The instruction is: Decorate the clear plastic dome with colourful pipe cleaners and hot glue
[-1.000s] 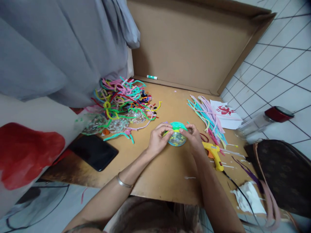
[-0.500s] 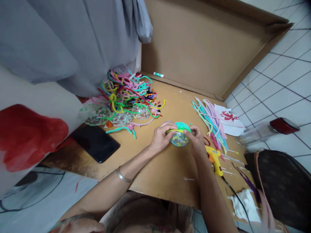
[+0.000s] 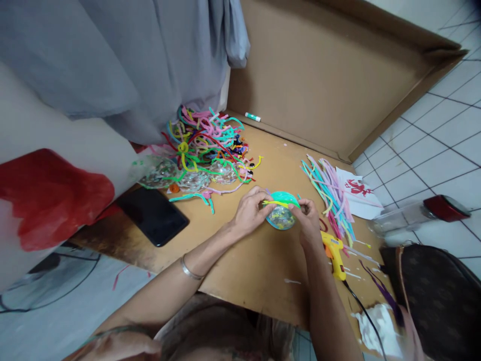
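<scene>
Both hands keep their grip: left hand (image 3: 251,214) and right hand (image 3: 308,220) fingers pinch the yellow pipe cleaner (image 3: 277,203) across the clear ball (image 3: 280,216), unmoved, just left of the glue gun (image 3: 332,253) on the bench (image 3: 240,260).

Phone (image 3: 152,214) (black), glue gun (image 3: 332,253).

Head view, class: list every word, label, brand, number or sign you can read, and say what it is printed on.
No text can be read here.
White paper: a red printed figure, no legible letters.
Brown bag: a faint repeating pattern, too blurred to read.
Glue stick: label too small to read.
Yellow glue gun, black phone: no marking visible.
</scene>
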A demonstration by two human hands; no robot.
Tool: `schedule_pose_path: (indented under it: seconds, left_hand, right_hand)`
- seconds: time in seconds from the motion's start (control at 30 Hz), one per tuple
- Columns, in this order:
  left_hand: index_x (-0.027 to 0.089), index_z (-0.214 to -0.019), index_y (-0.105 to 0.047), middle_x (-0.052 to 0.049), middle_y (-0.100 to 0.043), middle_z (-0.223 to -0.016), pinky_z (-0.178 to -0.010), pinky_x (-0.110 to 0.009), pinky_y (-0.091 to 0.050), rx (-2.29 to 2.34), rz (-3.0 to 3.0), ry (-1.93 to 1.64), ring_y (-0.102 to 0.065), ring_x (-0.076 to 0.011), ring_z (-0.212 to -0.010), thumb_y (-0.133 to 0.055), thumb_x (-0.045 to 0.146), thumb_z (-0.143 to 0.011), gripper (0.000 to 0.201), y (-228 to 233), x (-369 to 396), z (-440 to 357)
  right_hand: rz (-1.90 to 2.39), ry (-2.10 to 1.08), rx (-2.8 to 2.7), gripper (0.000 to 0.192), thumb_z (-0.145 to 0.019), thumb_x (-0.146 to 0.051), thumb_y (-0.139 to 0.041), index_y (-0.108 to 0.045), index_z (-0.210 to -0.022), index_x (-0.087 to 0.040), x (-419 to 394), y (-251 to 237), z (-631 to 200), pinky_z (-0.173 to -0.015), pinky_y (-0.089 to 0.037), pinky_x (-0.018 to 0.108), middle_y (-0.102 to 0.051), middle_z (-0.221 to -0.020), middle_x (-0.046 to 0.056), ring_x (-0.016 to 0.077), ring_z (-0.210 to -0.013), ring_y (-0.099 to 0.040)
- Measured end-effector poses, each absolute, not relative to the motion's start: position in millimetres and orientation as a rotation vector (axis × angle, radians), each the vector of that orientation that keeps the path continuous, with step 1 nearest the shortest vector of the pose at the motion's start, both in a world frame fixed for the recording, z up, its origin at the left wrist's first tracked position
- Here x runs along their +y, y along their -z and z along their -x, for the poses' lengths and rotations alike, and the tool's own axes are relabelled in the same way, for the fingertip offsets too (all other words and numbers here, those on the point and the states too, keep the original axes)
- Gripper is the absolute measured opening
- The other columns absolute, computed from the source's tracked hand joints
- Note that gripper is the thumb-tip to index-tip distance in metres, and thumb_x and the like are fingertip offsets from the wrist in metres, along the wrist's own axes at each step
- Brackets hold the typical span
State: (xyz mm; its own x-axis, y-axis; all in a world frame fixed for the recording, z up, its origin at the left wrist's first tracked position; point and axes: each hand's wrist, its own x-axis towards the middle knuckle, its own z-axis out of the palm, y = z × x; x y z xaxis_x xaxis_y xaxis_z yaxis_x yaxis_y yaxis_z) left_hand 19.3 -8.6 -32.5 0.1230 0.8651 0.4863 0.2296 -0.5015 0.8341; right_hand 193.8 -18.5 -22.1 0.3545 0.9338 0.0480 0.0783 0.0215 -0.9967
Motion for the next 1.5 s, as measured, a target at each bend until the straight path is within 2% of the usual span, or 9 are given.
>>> schedule_pose_path:
  seconds: [0.13,0.27,0.43,0.5,0.7,0.93,1.03,1.17,1.5]
  left_hand:
    - [0.016,-0.065,-0.056,0.004,-0.049,-0.062,-0.055,-0.021,-0.033,1.121,-1.752,-1.198,-0.042,-0.0087,-0.058,-0.066,0.030,-0.078,0.022,25.0,-9.3,-17.6]
    - [0.017,-0.061,-0.047,0.008,-0.036,-0.055,-0.048,-0.020,-0.024,1.059,-1.547,-0.979,-0.032,-0.0064,-0.051,-0.068,0.041,-0.073,0.033,20.0,-10.0,-14.8]
    - [0.016,-0.067,-0.054,0.006,-0.044,-0.055,-0.045,-0.020,-0.033,0.884,-1.324,-0.846,-0.041,-0.0068,-0.047,-0.062,0.058,-0.074,0.044,15.7,-11.2,-11.7]
    - [0.015,-0.069,-0.056,0.005,-0.046,-0.054,-0.043,-0.019,-0.034,0.857,-1.237,-0.850,-0.042,-0.0061,-0.045,-0.060,0.059,-0.075,0.045,17.3,-9.6,-11.9]
    - [0.016,-0.063,-0.052,0.005,-0.046,-0.051,-0.043,-0.018,-0.033,0.881,-1.242,-0.878,-0.040,-0.0051,-0.043,-0.059,0.045,-0.078,0.034,20.5,-5.4,-9.7]
    - [0.014,-0.060,-0.056,0.006,-0.043,-0.053,-0.052,-0.021,-0.028,1.071,-1.734,-0.936,-0.035,-0.0066,-0.051,-0.055,0.030,-0.084,0.029,12.9,-8.4,-1.6]
    - [0.014,-0.062,-0.059,0.003,-0.050,-0.059,-0.058,-0.022,-0.033,1.089,-1.824,-0.953,-0.042,-0.0087,-0.057,-0.055,0.026,-0.085,0.026,14.9,-8.5,-2.6]
    - [0.015,-0.058,-0.058,-0.002,-0.058,-0.071,-0.069,-0.025,-0.042,1.068,-1.851,-1.033,-0.054,-0.0144,-0.076,-0.056,0.022,-0.084,0.027,19.1,-8.4,-5.9]
    - [0.016,-0.061,-0.057,-0.005,-0.058,-0.081,-0.079,-0.031,-0.045,1.043,-1.796,-1.063,-0.055,-0.0170,-0.083,-0.057,0.016,-0.083,0.022,25.8,-5.7,-9.6]
  right_hand:
    - [1.382,-0.862,-0.998,0.049,-0.049,-0.043,-0.079,-0.049,-0.081,-0.023,-19.0,22.8,-193.8,-0.061,-0.039,0.027,-0.053,-0.065,-0.007,0.0140,-0.063,-0.051]
    - [1.371,-0.855,-1.009,0.049,-0.050,-0.045,-0.080,-0.050,-0.081,-0.023,-18.9,24.4,-194.5,-0.059,-0.039,0.027,-0.052,-0.063,-0.007,0.0130,-0.061,-0.049]
    - [1.363,-0.859,-1.016,0.049,-0.050,-0.045,-0.080,-0.050,-0.082,-0.022,-19.3,25.1,-195.1,-0.059,-0.039,0.027,-0.053,-0.064,-0.007,0.0129,-0.061,-0.049]
    - [1.364,-0.855,-1.010,0.048,-0.050,-0.045,-0.079,-0.050,-0.082,-0.022,-19.8,24.4,-194.6,-0.059,-0.039,0.027,-0.052,-0.064,-0.007,0.0128,-0.061,-0.049]
    - [1.394,-0.873,-0.989,0.047,-0.047,-0.041,-0.078,-0.050,-0.080,-0.022,-20.1,19.5,-192.2,-0.058,-0.038,0.026,-0.050,-0.061,-0.008,0.0119,-0.059,-0.047]
    - [1.405,-0.855,-1.007,0.046,-0.047,-0.040,-0.076,-0.048,-0.078,-0.023,-20.1,16.9,-190.2,-0.058,-0.038,0.026,-0.049,-0.061,-0.008,0.0120,-0.060,-0.047]
    - [1.412,-0.847,-1.007,0.046,-0.047,-0.040,-0.077,-0.049,-0.079,-0.022,-19.8,18.8,-191.6,-0.058,-0.038,0.026,-0.050,-0.062,-0.008,0.0123,-0.060,-0.047]
    - [1.413,-0.848,-1.020,0.046,-0.048,-0.040,-0.077,-0.049,-0.080,-0.022,-19.3,20.8,-193.3,-0.059,-0.039,0.027,-0.052,-0.064,-0.007,0.0129,-0.062,-0.048]
    - [1.415,-0.843,-1.040,0.047,-0.050,-0.044,-0.076,-0.048,-0.082,-0.023,-19.3,21.2,-193.9,-0.061,-0.039,0.027,-0.051,-0.066,-0.006,0.0140,-0.065,-0.049]
